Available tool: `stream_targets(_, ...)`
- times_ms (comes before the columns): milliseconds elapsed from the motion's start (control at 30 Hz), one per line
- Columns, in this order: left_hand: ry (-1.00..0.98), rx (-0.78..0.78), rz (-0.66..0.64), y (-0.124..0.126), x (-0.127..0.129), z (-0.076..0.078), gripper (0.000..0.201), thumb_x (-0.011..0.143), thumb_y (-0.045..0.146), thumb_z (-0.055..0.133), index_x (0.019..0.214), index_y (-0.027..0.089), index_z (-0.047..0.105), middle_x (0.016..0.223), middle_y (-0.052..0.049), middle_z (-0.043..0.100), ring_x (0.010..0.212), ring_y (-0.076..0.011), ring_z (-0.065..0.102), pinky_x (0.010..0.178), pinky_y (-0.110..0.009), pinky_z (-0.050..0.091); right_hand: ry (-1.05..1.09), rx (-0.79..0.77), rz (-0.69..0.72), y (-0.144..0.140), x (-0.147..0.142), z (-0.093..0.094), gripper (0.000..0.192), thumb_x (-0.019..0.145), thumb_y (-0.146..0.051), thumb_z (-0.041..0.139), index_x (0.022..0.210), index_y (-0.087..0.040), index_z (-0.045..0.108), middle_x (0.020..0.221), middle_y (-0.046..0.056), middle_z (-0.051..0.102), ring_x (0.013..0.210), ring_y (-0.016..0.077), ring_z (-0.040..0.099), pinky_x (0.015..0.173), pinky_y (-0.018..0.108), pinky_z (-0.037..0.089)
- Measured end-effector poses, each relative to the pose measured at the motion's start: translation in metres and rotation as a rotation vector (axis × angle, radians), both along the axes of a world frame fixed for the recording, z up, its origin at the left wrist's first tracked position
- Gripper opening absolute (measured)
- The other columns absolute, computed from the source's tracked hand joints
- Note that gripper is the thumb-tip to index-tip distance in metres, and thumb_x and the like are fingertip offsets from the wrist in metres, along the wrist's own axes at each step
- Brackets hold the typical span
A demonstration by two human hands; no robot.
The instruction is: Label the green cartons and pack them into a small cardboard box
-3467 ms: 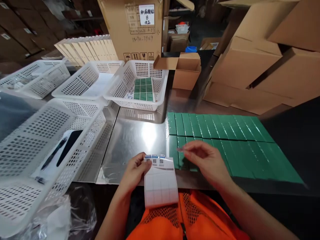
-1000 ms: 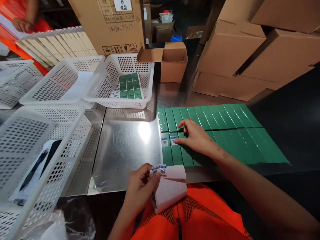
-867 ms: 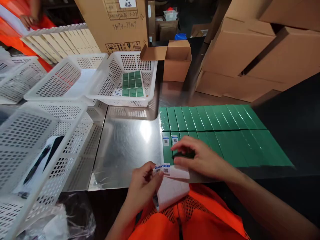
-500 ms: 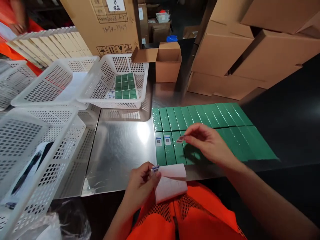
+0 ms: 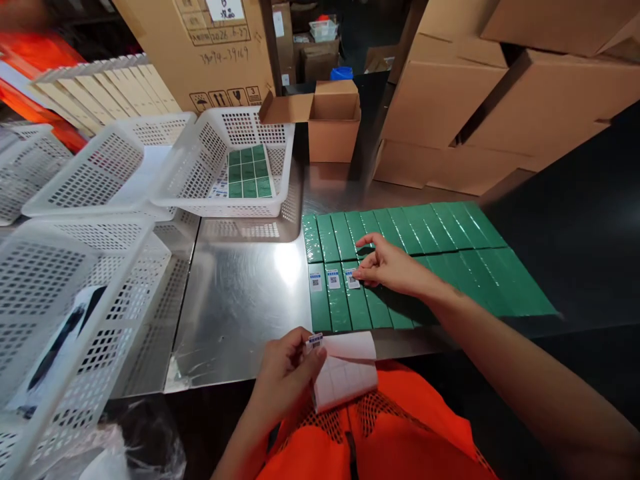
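Observation:
My left hand (image 5: 287, 373) pinches a white backing strip of labels (image 5: 345, 380) near the table's front edge; one printed label shows by the thumb. My right hand (image 5: 387, 267) is over the green boxes, with the index finger raised away from the thumb. Its thumb touches a small label (image 5: 352, 279) lying on the third box from the left in the front row. Two similar labels, one on the first box (image 5: 319, 307) and one on the second box (image 5: 340, 310), sit beside it. The shrink-wrapped green boxes (image 5: 425, 227) stand in two tight rows.
White plastic baskets (image 5: 160, 207) line the left side; one holds a sheet of green squares (image 5: 249, 172). Behind the boxes is a small open carton (image 5: 331, 140). Large cardboard boxes (image 5: 440, 100) stack at the back right. A person's orange sleeve (image 5: 35, 60) shows at the far left.
The label that was in my right hand's fingers now lies on the third box. My right hand has moved slightly left, its index finger lifting off. My left hand stays with the label strip.

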State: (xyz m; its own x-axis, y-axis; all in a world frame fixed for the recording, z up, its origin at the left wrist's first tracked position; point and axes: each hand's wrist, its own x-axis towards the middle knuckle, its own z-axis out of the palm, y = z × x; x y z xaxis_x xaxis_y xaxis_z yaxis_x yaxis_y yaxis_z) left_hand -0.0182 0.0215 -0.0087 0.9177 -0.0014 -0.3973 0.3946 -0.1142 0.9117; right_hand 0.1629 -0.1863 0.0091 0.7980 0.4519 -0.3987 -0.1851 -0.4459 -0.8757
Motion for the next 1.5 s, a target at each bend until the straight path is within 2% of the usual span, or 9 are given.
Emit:
stream_targets(233, -0.014, 0.03, -0.034, -0.006, 0.004, 0.004, 0.04, 0.084, 0.055, 0.062, 0.071, 0.017, 0.055, 0.056, 0.003, 0.045, 0.051, -0.0104, 0.038, 0.049, -0.021, 0.028, -0.406, -0.421, 0.051, 0.001, -0.003, 0.01, 0.05, 0.068, -0.032, 0.082, 0.105, -0.023, 0.05, 0.068, -0.004, 0.059, 0.065, 0.0189, 0.058, 0.058, 0.03, 0.037)
stream_targets(433, 0.015, -0.03, -0.028, -0.013, 0.008, 0.003, 0.035, 0.082, 0.051, 0.064, 0.075, 0.017, 0.059, 0.057, 0.003, 0.046, 0.05, -0.0105, 0.041, 0.047, -0.021, 0.029, -0.454, -0.027, 0.343, 0.004, -0.059, 0.031, 0.032, 0.079, -0.039, 0.078, 0.104, -0.023, 0.067, 0.091, 0.002, 0.063, 0.083, 0.0184, 0.059, 0.072, 0.03, 0.045)
stream_targets(600, 0.029, -0.108, -0.054, -0.013, 0.015, 0.006, 0.027, 0.073, 0.04, 0.075, 0.079, 0.015, 0.067, 0.058, 0.002, 0.05, 0.051, -0.0093, 0.04, 0.049, -0.02, 0.031, -0.749, 0.172, 0.428, 0.006, -0.087, 0.015, 0.007, 0.09, -0.03, 0.069, 0.088, -0.024, 0.072, 0.086, 0.002, 0.064, 0.088, 0.018, 0.058, 0.084, 0.034, 0.043)
stream_targets(833, 0.018, -0.265, -0.163, -0.006, 0.009, 0.013, 0.035, 0.081, 0.045, 0.069, 0.1, 0.016, 0.075, 0.072, -0.005, 0.068, 0.064, -0.0155, 0.06, 0.063, -0.024, 0.046, -1.177, 0.196, 0.502, -0.005, -0.093, 0.0, 0.015, 0.097, -0.019, 0.056, 0.092, -0.024, 0.07, 0.085, 0.001, 0.07, 0.091, 0.0182, 0.059, 0.081, 0.036, 0.044)
stream_targets(933, -0.025, -0.101, -0.194, -0.007, 0.005, 0.014, 0.037, 0.091, 0.047, 0.057, 0.092, 0.015, 0.077, 0.068, -0.006, 0.068, 0.059, -0.0149, 0.06, 0.058, -0.023, 0.046, -1.105, 0.387, 0.512, -0.012, -0.096, 0.009, 0.017, 0.098, -0.024, 0.055, 0.091, -0.025, 0.07, 0.086, 0.002, 0.071, 0.094, 0.0182, 0.061, 0.083, 0.036, 0.047)
stream_targets(1033, -0.025, -0.004, -0.234, -0.006, 0.004, 0.014, 0.039, 0.094, 0.044, 0.052, 0.094, 0.014, 0.077, 0.069, -0.006, 0.07, 0.058, -0.0156, 0.063, 0.057, -0.023, 0.048, -0.877, 0.514, 0.287, -0.022, -0.084, 0.019, 0.014, 0.096, -0.025, 0.06, 0.088, -0.024, 0.072, 0.087, 0.003, 0.069, 0.093, 0.0179, 0.063, 0.082, 0.034, 0.051)
stream_targets(1167, -0.092, 0.123, -0.265, -0.004, 0.003, 0.012, 0.035, 0.097, 0.039, 0.049, 0.1, 0.016, 0.076, 0.073, -0.005, 0.073, 0.062, -0.0156, 0.066, 0.062, -0.022, 0.05, -0.336, 0.242, -0.076, -0.036, -0.044, 0.02, 0.008, 0.086, -0.029, 0.07, 0.093, -0.024, 0.07, 0.08, 0.001, 0.069, 0.076, 0.0164, 0.064, 0.067, 0.029, 0.05)
stream_targets(1333, -0.144, 0.234, -0.31, -0.004, 0.002, 0.012, 0.031, 0.097, 0.034, 0.049, 0.096, 0.02, 0.076, 0.076, -0.003, 0.075, 0.066, -0.0149, 0.067, 0.064, -0.021, 0.047, 0.09, 0.119, -0.053, -0.038, -0.002, 0.01, 0.07, 0.067, -0.026, 0.082, 0.129, -0.025, 0.05, 0.061, -0.005, 0.062, 0.061, 0.0159, 0.06, 0.055, 0.026, 0.047)
stream_targets(1500, -0.145, 0.239, -0.302, -0.004, 0.0, 0.011, 0.031, 0.097, 0.033, 0.049, 0.095, 0.022, 0.077, 0.08, -0.003, 0.076, 0.068, -0.0157, 0.067, 0.065, -0.022, 0.047, 0.137, 0.001, -0.078, -0.03, 0.008, 0.012, 0.063, 0.065, -0.022, 0.081, 0.115, -0.022, 0.043, 0.059, -0.003, 0.064, 0.058, 0.0157, 0.059, 0.05, 0.024, 0.042)
